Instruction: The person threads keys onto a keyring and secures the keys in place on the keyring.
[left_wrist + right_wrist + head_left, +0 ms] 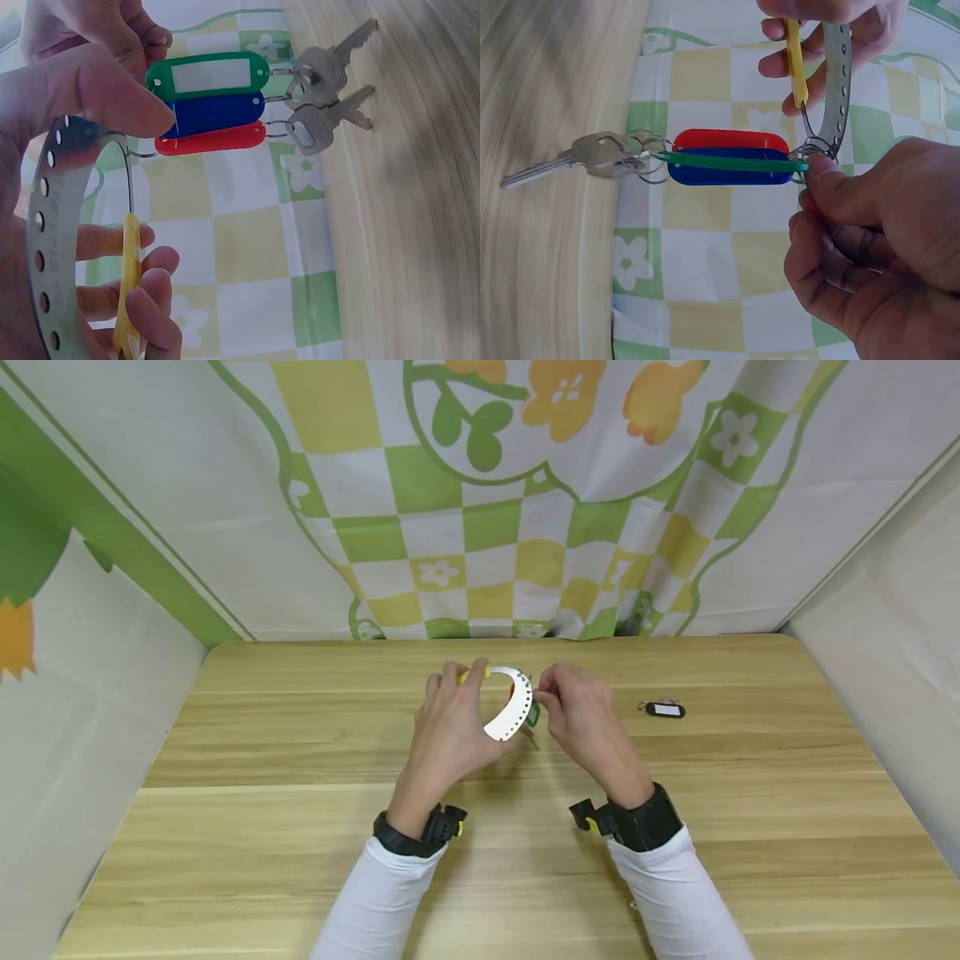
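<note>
the left hand [450, 718] has its fingers curled round the holder [513, 714] at its yellow handle [129, 277], the holed edge toward the right hand. the holder is up between the hands, above the table [285, 860]. below it hang the red tag [727, 138], blue tag [727, 175] and green tag [210, 75], bunched, with keys [319, 127] at their lower ends. the right hand [581, 706], just beside the holed edge, pinches what looks like the ring [823, 142] at the green tag's upper end; whether it passes through a hole, i cannot tell. farther right, well apart, the black tag [664, 710] lies on the table.

if the pinch slackens, the ring could slip and a tag and key drop. rings this crowded could snag on each other, and a loose left grip could let the holder twist.

no box or tray shows; the green and black tags each hold a white label.
</note>
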`<state>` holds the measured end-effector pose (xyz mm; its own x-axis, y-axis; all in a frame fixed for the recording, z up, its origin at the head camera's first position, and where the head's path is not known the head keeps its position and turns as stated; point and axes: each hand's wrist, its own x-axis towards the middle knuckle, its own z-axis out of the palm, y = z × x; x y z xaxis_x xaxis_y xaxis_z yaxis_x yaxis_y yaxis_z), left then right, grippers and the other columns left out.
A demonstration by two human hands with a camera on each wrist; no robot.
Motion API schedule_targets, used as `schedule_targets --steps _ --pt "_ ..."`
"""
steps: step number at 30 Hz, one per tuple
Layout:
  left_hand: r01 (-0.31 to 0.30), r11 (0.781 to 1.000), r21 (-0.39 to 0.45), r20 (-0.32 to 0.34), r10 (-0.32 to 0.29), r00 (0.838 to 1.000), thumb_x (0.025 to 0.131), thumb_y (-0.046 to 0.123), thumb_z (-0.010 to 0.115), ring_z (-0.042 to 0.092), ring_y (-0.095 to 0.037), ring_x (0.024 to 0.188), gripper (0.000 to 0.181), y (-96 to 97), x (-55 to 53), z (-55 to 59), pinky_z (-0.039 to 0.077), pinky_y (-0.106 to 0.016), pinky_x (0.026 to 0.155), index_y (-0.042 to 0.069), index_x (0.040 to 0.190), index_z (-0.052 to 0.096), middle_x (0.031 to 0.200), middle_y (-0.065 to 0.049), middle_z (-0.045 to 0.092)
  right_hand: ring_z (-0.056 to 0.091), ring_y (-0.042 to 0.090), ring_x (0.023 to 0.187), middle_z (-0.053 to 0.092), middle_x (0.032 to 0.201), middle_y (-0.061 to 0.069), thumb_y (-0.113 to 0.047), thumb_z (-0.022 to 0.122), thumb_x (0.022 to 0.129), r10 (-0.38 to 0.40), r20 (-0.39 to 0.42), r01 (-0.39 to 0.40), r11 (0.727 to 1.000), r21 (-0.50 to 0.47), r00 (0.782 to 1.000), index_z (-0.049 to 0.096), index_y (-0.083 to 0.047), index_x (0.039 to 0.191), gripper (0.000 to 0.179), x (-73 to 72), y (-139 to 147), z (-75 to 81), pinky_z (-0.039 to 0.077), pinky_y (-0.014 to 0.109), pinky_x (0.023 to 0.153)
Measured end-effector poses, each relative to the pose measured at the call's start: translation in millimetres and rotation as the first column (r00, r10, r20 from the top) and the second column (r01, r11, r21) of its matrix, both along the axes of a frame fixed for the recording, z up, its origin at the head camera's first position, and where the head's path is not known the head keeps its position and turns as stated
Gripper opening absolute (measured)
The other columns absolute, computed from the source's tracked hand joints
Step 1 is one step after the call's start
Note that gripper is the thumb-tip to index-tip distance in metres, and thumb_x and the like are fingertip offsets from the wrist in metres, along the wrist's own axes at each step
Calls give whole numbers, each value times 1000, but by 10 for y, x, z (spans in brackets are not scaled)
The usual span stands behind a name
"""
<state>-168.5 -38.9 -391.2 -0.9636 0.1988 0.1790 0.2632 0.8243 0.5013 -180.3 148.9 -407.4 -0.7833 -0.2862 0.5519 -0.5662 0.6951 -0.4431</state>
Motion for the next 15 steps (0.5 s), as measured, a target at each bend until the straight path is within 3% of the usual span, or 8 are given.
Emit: schedule_targets --steps 11,15 --pt "38 999 -19 -13 -39 999 57 34 99 50 -40 116 106 -12 -7 -12 53 -56 77 7 148 50 134 -20 52 57 24 72 61 80 9 4 76 86 83 -11 -82 994 69 996 62 -1 86 14 -19 74 12 50 39 64" --pt "22 1000 6 17 -22 1000 59 33 97 49 -40 119 107 0 -9 -4 54 -57 80 7 150 47 136 -21 51 59 21 70 63 80 9 5 75 87 69 27 -69 998 -1 997 63 -1 88 13 -28 75 -3 51 34 61"
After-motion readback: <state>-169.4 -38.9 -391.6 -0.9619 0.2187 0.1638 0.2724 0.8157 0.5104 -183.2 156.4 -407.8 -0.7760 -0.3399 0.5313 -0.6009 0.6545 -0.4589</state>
